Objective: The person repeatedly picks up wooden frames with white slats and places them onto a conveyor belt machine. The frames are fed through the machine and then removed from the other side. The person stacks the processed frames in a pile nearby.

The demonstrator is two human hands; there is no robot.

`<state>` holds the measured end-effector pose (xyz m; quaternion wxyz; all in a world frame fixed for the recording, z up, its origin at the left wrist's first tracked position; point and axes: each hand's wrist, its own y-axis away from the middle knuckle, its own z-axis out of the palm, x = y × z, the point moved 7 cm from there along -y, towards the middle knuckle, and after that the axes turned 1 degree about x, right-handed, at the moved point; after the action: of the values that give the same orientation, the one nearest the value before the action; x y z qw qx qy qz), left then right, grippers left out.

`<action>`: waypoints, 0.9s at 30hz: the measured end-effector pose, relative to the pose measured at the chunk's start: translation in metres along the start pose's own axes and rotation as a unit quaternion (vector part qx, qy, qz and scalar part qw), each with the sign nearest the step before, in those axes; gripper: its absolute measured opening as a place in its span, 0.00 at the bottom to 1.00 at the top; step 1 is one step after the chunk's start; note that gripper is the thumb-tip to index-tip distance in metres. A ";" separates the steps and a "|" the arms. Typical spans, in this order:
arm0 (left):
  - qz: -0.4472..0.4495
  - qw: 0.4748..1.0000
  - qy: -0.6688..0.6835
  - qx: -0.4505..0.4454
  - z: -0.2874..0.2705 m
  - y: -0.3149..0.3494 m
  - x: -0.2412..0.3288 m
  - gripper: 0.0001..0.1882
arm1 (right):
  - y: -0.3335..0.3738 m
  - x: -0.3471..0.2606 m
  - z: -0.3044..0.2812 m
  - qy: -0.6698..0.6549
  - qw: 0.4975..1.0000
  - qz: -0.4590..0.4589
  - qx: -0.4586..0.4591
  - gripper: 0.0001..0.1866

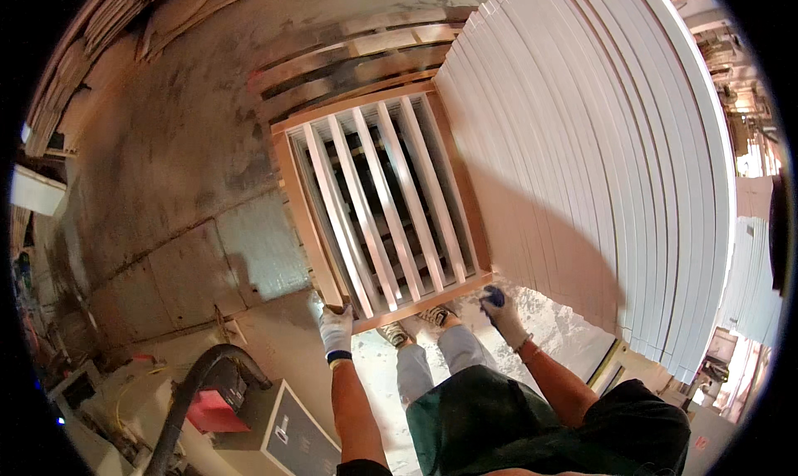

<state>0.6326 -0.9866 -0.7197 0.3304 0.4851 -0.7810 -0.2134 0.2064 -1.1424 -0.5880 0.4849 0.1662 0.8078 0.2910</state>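
In front of me lies a slatted frame (384, 202) with brown edges and several white slats running lengthwise. More slatted layers show in the gaps beneath it, so it seems to top a stack. My left hand (336, 330), in a white glove with a dark blue cuff, grips the frame's near left corner. At the near right corner is my right hand (504, 316), in a white glove with dark blue fingers. Its fingers are loosely bent and apart, just off the frame's edge, with nothing seen in them.
A tall stack of white panels (573, 168) rises close on the right. Wooden pallet boards (357, 56) lie beyond the frame. At lower left stand a grey box (291, 439), a thick black hose (187, 393) and a red sheet (218, 411). Flat stacked pieces (116, 19) sit at far left.
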 end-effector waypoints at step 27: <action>-0.110 0.966 0.109 0.207 -0.326 0.502 0.033 0.18 | 0.112 -0.090 -0.058 -0.098 0.968 0.042 -0.228 0.19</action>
<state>0.5482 -0.8002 -0.1560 0.2809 0.6459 -0.7093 -0.0279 0.1963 -1.1230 -0.4345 0.5738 0.1123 0.6611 0.4702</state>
